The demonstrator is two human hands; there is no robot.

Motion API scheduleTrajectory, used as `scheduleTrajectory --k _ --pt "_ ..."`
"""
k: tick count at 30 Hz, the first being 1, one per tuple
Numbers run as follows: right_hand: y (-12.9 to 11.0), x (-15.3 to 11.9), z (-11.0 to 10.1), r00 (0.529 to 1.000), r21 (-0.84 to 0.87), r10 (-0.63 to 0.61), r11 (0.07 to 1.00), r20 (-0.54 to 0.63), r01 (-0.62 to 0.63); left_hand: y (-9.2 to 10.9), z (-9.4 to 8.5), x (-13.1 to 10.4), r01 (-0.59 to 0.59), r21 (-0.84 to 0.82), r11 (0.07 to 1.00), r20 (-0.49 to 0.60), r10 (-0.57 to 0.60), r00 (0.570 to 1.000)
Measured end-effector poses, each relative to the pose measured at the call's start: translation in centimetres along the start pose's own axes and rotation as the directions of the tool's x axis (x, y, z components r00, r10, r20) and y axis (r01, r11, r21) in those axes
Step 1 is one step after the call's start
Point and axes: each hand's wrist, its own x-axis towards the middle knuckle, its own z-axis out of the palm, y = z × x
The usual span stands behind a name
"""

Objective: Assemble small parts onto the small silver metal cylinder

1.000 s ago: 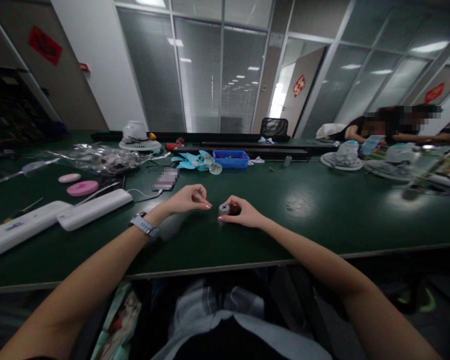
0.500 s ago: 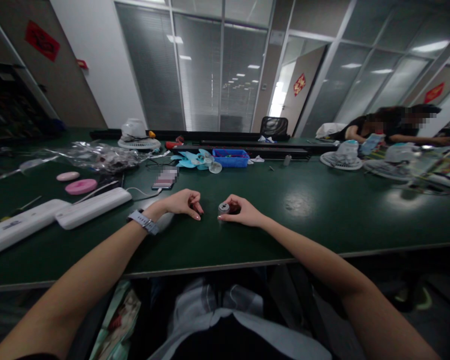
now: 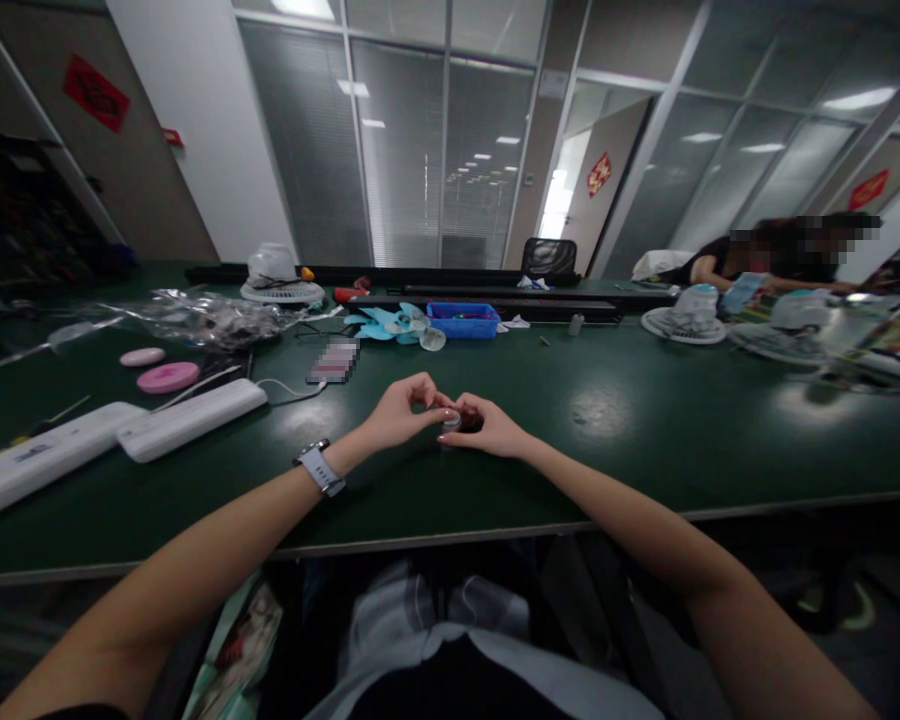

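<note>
A small grey metal cylinder (image 3: pixel 451 424) stands near the front of the green table, between my hands. My right hand (image 3: pixel 491 428) grips its side from the right, thumb in front and fingers curled behind. Over its top, from the left, reaches my left hand (image 3: pixel 409 412), wearing a wristwatch (image 3: pixel 321 468). The left thumb and bent fingers come together at the cylinder's upper rim. Whether a tiny part sits between them is hidden. The fingers also cover most of the cylinder's top.
White power strips (image 3: pixel 191 420), a pink disc (image 3: pixel 168 377) and a charging phone (image 3: pixel 334 361) lie left. Behind are blue fan blades (image 3: pixel 390 323), a blue basket (image 3: pixel 463 322) and another small cylinder (image 3: pixel 575 324). Fan parts (image 3: pixel 684 315) and a person (image 3: pixel 750 255) are at right.
My left hand has moved right, from beside the cylinder onto its top. My right hand keeps its grip in about the same place. The view has shifted slightly.
</note>
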Motion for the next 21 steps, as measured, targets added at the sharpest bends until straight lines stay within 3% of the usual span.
scheduleTrajectory --k 7,14,17,21 --pt "0.0 0.0 -0.11 1.0 -0.026 -0.015 1.0 0.01 0.015 0.65 0.09 -0.32 -0.041 0.127 0.991 0.061 0.033 0.998" --pt "0.51 0.03 -0.19 1.0 -0.056 -0.024 0.998 -0.005 0.024 0.94 0.06 -0.42 -0.016 0.118 0.993 0.135 0.0 0.991" --pt "0.49 0.05 -0.12 1.0 -0.056 -0.015 0.998 0.005 0.015 0.83 0.47 -0.43 -0.011 0.142 0.99 0.083 0.0 0.997" --pt "0.14 0.04 0.04 1.0 -0.003 0.005 1.0 -0.008 -0.005 0.84 0.51 -0.15 -0.013 0.246 0.969 -0.098 0.038 0.994"
